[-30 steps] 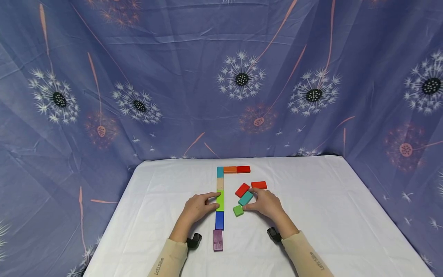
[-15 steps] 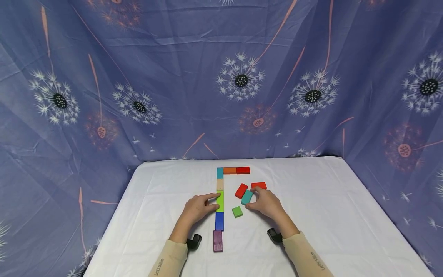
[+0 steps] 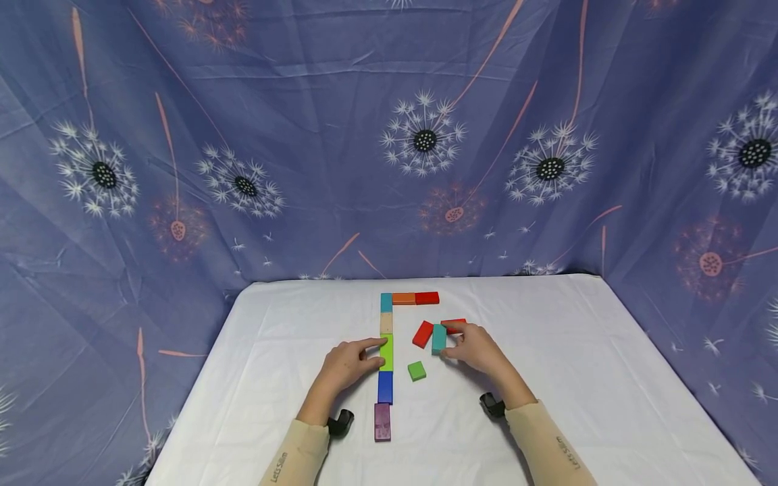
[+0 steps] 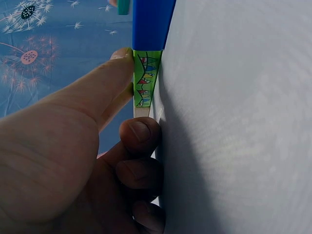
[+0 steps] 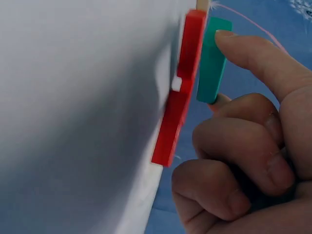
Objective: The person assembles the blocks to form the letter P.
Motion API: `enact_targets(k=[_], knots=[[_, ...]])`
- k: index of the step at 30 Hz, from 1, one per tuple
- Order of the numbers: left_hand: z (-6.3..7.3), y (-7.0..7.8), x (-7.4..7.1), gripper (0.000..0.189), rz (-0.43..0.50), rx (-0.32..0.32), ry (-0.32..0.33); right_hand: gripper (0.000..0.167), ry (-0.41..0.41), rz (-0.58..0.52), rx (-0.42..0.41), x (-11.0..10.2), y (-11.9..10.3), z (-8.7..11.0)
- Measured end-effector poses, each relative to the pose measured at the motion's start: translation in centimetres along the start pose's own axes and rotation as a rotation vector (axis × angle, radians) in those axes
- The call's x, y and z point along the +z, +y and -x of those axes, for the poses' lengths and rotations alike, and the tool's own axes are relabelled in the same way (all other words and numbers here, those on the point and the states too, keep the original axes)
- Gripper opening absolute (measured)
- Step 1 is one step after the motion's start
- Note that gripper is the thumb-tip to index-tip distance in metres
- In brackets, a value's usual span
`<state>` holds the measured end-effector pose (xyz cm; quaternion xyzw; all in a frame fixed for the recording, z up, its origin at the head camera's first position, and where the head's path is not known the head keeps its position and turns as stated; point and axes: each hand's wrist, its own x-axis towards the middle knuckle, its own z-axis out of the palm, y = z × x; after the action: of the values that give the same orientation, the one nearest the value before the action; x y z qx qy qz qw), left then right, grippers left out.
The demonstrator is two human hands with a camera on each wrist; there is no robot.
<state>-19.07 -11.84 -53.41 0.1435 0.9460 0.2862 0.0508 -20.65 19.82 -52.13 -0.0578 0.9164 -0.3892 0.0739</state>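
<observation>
My right hand [image 3: 477, 347] pinches a teal block [image 3: 439, 339] between thumb and index finger. In the right wrist view the teal block [image 5: 212, 63] is held above the table, apart from two red blocks; the other fingers are curled. My left hand [image 3: 346, 364] lies beside a column of blocks, its thumb and index finger on the lime green block [image 3: 386, 352]. In the left wrist view that green block [image 4: 145, 80] has a printed bunting side and meets the blue block [image 4: 152, 24]. One loose red block [image 3: 423, 334] lies left of the teal one; another red block [image 3: 452, 323] is partly covered by my right fingers.
The column continues with a blue block [image 3: 385, 388] and a purple block [image 3: 382, 422] nearer me, and a tan block [image 3: 386, 322] and blue-teal block [image 3: 386, 302] farther off. Orange [image 3: 404, 299] and red [image 3: 427, 298] blocks extend rightward. A small green block [image 3: 416, 370] lies alone.
The right hand has moved slightly right and turned the teal block from slanted to nearly upright in the head view, away from the small green block. The left hand stays put.
</observation>
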Motion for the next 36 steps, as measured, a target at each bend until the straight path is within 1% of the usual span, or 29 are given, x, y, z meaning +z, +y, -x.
enact_targets(k=[5, 10, 16, 19, 24, 28, 33, 36], knots=[[-0.1, -0.1, -0.1, 0.047, -0.003, 0.005, 0.004, 0.065, -0.016, -0.034, 0.001, -1.9, -0.1, -1.3], [-0.1, -0.1, -0.1, 0.048, -0.005, -0.006, 0.001, 0.069, -0.046, -0.067, 0.021, -4.0, 0.0, -3.5], [-0.1, -0.1, -0.1, 0.048, -0.004, -0.018, -0.010, 0.071, -0.056, -0.031, 0.040, -5.4, 0.6, -6.4], [-0.1, 0.0, -0.1, 0.047, -0.001, -0.018, -0.011, 0.069, -0.055, -0.018, 0.051, -5.6, 1.0, -7.4], [-0.1, 0.1, 0.0, 0.048, 0.002, -0.028, -0.011, 0.071, -0.085, -0.005, 0.069, -5.5, 1.7, -8.6], [-0.1, 0.2, 0.1, 0.048, 0.004, -0.026, -0.011, 0.072, -0.106, 0.015, 0.095, -5.1, 2.3, -9.0], [-0.1, 0.1, 0.1, 0.047, -0.001, -0.030, -0.008, 0.069, -0.170, 0.050, 0.073, -4.7, 3.1, -9.1], [-0.1, 0.0, 0.0, 0.047, -0.004, -0.035, -0.004, 0.069, -0.204, 0.052, 0.055, -4.5, 3.3, -9.1]])
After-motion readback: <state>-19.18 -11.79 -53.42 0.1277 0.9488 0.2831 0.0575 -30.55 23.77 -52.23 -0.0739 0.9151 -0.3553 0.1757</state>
